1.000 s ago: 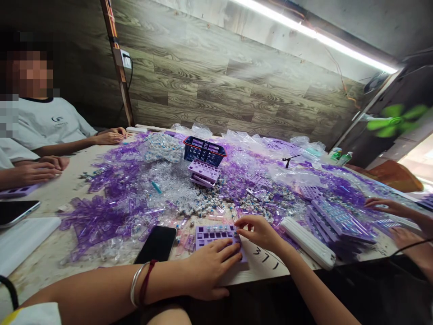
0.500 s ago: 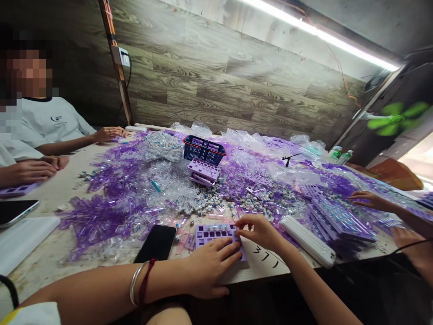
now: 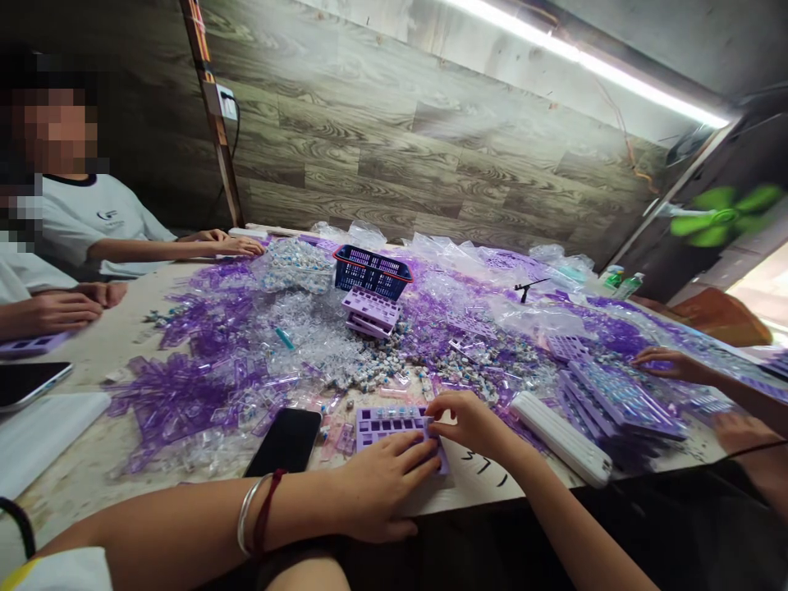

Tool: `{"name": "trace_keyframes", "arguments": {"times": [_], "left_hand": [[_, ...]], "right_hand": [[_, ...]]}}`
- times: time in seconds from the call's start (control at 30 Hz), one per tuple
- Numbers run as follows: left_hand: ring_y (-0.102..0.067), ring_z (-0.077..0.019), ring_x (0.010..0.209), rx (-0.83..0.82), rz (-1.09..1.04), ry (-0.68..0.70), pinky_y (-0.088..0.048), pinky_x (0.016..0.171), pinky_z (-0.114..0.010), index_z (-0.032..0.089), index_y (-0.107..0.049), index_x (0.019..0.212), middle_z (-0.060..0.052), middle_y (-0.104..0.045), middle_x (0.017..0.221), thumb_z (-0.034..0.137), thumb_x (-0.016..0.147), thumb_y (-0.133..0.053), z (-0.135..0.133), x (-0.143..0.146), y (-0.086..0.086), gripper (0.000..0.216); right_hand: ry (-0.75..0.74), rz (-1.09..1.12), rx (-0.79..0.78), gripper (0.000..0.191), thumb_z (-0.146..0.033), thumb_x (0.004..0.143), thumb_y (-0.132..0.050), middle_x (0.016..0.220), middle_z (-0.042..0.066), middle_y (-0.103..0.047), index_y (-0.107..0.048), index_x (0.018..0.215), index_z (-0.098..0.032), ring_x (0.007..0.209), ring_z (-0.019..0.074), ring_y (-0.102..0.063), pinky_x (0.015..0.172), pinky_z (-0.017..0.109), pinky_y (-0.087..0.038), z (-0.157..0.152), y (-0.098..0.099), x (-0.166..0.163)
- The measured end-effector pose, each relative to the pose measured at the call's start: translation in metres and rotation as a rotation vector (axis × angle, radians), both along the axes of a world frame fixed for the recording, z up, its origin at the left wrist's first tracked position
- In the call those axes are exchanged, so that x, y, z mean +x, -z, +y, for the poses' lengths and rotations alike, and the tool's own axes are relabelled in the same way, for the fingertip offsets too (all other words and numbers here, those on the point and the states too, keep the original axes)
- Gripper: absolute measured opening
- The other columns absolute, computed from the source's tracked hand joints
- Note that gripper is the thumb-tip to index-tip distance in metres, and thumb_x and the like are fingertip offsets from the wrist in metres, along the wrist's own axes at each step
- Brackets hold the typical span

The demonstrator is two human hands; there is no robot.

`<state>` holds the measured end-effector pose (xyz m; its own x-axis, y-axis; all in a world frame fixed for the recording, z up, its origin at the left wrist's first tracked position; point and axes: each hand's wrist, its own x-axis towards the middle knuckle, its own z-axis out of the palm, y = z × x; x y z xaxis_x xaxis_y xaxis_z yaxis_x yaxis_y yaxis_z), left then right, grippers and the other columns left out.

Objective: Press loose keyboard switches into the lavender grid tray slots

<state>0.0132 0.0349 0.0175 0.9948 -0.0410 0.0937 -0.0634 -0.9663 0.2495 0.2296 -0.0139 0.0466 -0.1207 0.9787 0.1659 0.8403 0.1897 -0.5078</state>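
Note:
A purple tray with rows of square slots (image 3: 369,435) lies flat at the table's near edge. Small clear and blue pieces (image 3: 397,412) sit along its far row. My left hand (image 3: 387,484) rests over the tray's near side, fingers stretched out and flat on it, hiding part of the slots. At the tray's far right corner is my right hand (image 3: 471,423), thumb and forefinger closed in a pinch. Whatever is between those fingertips is too small to make out.
A black phone (image 3: 284,443) lies left of the tray, a long white case (image 3: 560,439) right. Behind are heaps of purple plastic pieces (image 3: 178,394), small switch-like parts (image 3: 375,365) and a dark blue basket (image 3: 373,275). Stacked filled trays (image 3: 616,402) and co-workers' hands (image 3: 668,361) flank the table.
A co-worker's hand at the far left has reached right, to the heap's edge. My right hand has barely shifted at the tray's corner; my left hand stays put.

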Motion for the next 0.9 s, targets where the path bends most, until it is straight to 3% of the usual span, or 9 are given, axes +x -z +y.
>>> {"name": "trace_keyframes", "arguments": {"times": [0.3,0.63,0.73,0.9], "left_hand": [[-0.021,-0.0335,0.138,0.012,0.0,-0.003,-0.022,0.114,-0.045,0.011,-0.018,0.146,-0.015,-0.027,0.15,0.05,0.081,-0.052,-0.001,0.0,-0.001,0.083],[-0.023,-0.0344,0.137,0.026,-0.004,0.0,-0.021,0.114,-0.044,0.008,-0.022,0.145,-0.016,-0.029,0.148,0.051,0.081,-0.052,0.0,0.001,0.002,0.083],[-0.023,-0.0341,0.137,0.022,-0.001,-0.004,-0.021,0.114,-0.045,0.009,-0.021,0.145,-0.016,-0.029,0.148,0.051,0.081,-0.051,0.0,0.0,0.001,0.082],[-0.022,-0.0332,0.138,0.014,-0.01,0.011,-0.022,0.114,-0.044,0.009,-0.021,0.145,-0.016,-0.026,0.15,0.051,0.082,-0.052,0.0,-0.001,-0.003,0.082]], "right_hand": [[0.026,0.005,-0.071,0.01,-0.011,0.073,-0.064,0.074,0.003,-0.069,-0.07,0.077,-0.018,0.066,0.0147,-0.062,0.061,0.023,-0.048,0.001,-0.002,-0.001],[0.059,-0.102,-0.139,0.011,-0.007,0.065,-0.066,0.062,0.003,-0.067,-0.07,0.065,-0.017,0.058,0.0156,-0.061,0.056,0.024,-0.043,0.013,-0.007,-0.007],[0.059,0.008,-0.178,0.009,-0.008,0.065,-0.065,0.062,0.001,-0.066,-0.067,0.066,-0.017,0.059,0.0152,-0.06,0.055,0.023,-0.043,0.012,-0.006,-0.002],[0.008,0.325,-0.134,0.019,-0.021,0.08,-0.057,0.072,0.0,-0.063,-0.063,0.098,-0.018,0.063,0.0126,-0.058,0.058,0.022,-0.046,0.005,-0.005,0.011]]}}
